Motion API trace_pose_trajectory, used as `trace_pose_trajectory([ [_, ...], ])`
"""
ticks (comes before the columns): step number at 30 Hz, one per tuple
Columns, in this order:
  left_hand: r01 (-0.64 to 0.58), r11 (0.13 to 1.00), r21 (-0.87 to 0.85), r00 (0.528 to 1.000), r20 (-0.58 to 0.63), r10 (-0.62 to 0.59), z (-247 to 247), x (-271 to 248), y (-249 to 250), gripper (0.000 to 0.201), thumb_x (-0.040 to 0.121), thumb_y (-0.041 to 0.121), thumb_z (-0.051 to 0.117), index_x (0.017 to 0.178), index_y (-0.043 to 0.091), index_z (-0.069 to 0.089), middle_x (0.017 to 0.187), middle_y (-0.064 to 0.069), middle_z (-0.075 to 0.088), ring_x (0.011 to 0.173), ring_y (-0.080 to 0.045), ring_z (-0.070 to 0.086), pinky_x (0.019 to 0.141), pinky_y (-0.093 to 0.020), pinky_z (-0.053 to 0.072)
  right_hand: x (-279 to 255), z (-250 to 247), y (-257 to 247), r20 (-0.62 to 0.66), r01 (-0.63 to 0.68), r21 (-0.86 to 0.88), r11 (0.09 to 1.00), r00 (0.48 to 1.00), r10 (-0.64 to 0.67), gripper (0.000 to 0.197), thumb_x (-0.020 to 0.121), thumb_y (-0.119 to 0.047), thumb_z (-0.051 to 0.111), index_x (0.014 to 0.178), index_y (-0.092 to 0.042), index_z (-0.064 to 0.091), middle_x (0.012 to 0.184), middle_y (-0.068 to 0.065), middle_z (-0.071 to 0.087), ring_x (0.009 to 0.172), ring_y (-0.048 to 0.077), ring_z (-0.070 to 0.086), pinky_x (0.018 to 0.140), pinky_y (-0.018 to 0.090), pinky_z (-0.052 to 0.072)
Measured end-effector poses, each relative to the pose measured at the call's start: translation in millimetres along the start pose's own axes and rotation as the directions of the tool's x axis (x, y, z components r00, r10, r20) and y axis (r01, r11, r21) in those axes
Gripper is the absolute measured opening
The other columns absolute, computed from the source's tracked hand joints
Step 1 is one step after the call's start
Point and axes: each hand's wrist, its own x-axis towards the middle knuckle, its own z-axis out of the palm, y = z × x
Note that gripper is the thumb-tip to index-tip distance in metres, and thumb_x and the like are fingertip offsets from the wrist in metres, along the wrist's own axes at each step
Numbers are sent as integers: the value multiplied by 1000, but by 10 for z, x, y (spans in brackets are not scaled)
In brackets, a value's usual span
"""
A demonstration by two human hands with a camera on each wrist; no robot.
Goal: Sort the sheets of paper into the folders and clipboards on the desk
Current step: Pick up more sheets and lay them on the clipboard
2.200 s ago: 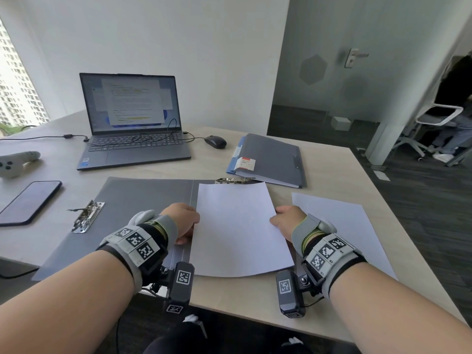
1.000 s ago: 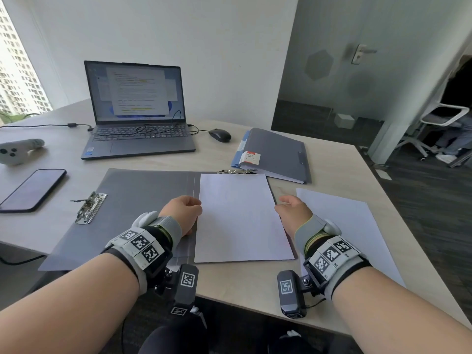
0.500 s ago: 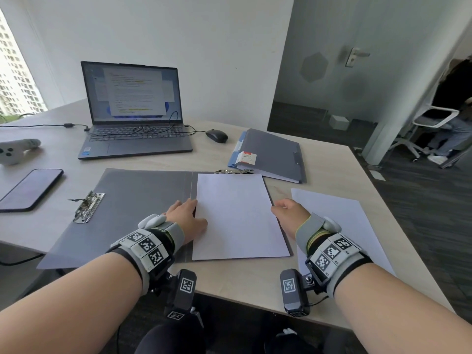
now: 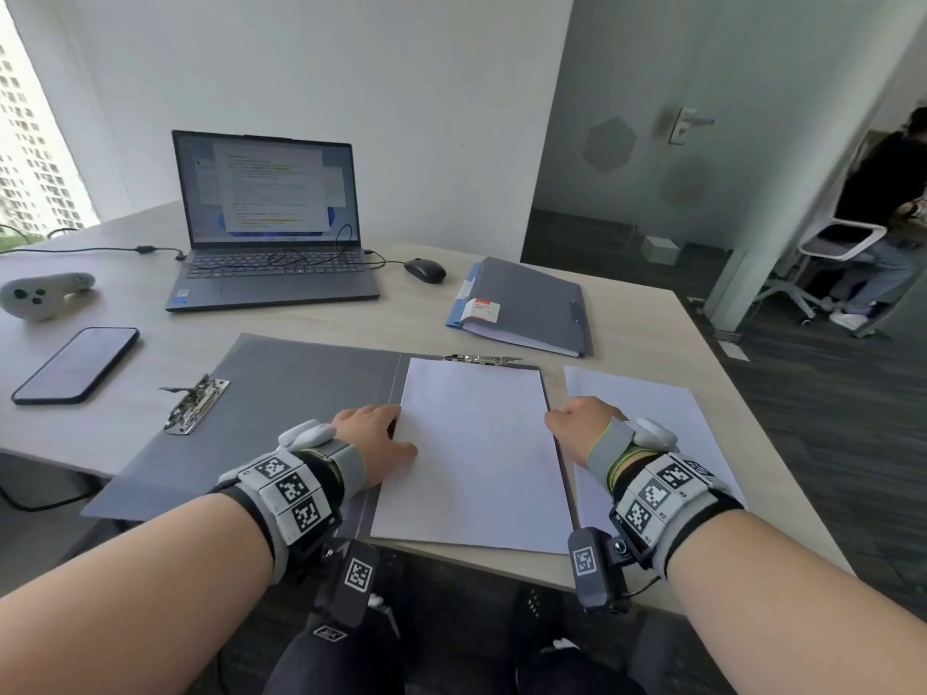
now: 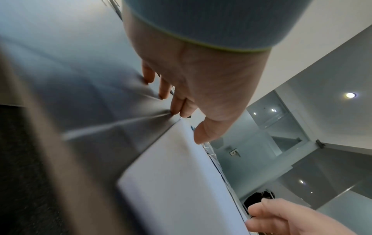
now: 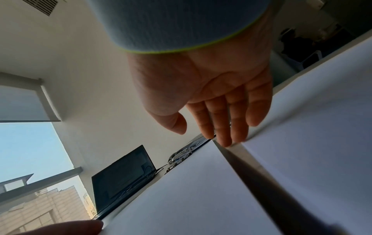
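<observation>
Our left hand (image 4: 373, 438) rests with relaxed, straight fingers at the left edge of the white sheet (image 4: 476, 453), and our right hand (image 4: 577, 426) touches its right edge with fingers extended, gripping nothing. We see the sheet lying flat, blank and smooth, on the right half of the open grey folder (image 4: 261, 393), under the metal clip (image 4: 481, 359) at its top. A second sheet (image 4: 647, 408) lies just beside on the pale wood desk (image 4: 351, 323). Behind stand a closed folder (image 4: 526, 306), laptop (image 4: 271, 218), mouse (image 4: 425, 269) and phone (image 4: 75, 366).
</observation>
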Motion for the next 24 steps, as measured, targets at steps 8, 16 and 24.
trace_pose_trajectory([
  [8,93,992,87,992,79,-100,-235,204,124,24,84,48,49,82,26,57,108,0,53,94,-26,52,83,-33,43,-122,15,-83,99,142,73,987,984,-149,34,86,-40,50,117,-31,60,118,-5,63,103,21,62,94,35,50],
  [16,81,982,168,987,123,-103,-257,312,130,33,85,51,46,109,33,61,130,1,44,103,-28,44,87,-34,36,9,15,-94,116,138,78,987,982,-146,34,90,-37,52,122,-27,59,116,-2,62,100,21,61,86,30,49],
  [24,86,995,44,988,124,-91,-408,632,222,57,90,48,55,142,25,47,140,-4,51,116,-25,57,100,-38,47,297,-36,-294,63,95,282,955,991,-118,20,89,-30,51,101,-22,64,82,-2,60,87,24,59,76,31,44],
])
